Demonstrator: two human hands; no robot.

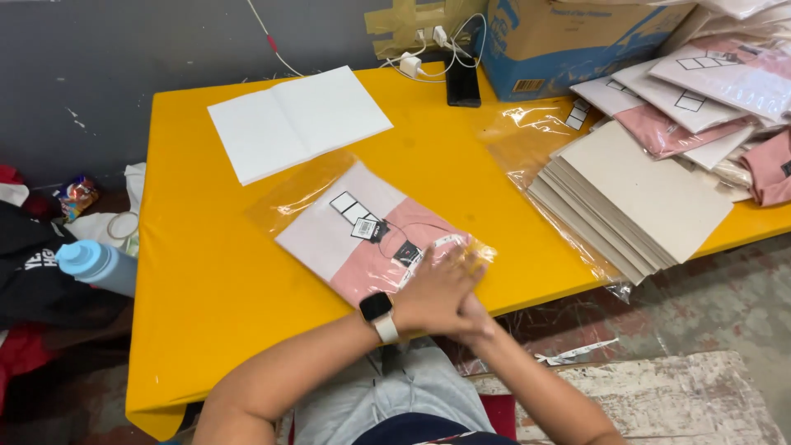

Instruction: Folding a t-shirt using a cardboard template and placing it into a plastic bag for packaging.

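Note:
A folded pink garment on a grey card, with paper tags, lies inside a clear plastic bag (362,231) on the yellow table (214,280). My left hand (437,292), with a watch on its wrist, presses flat on the bag's near corner. My right hand (476,317) is mostly hidden beneath the left one at the table's front edge; its fingers cannot be made out.
An open blank notebook (297,119) lies at the back. A stack of grey cards (638,202) on clear bags sits right, with packed pink garments (700,107) behind. A cardboard box (568,41), a black phone (462,82) with chargers, and a blue bottle (95,264) left of the table.

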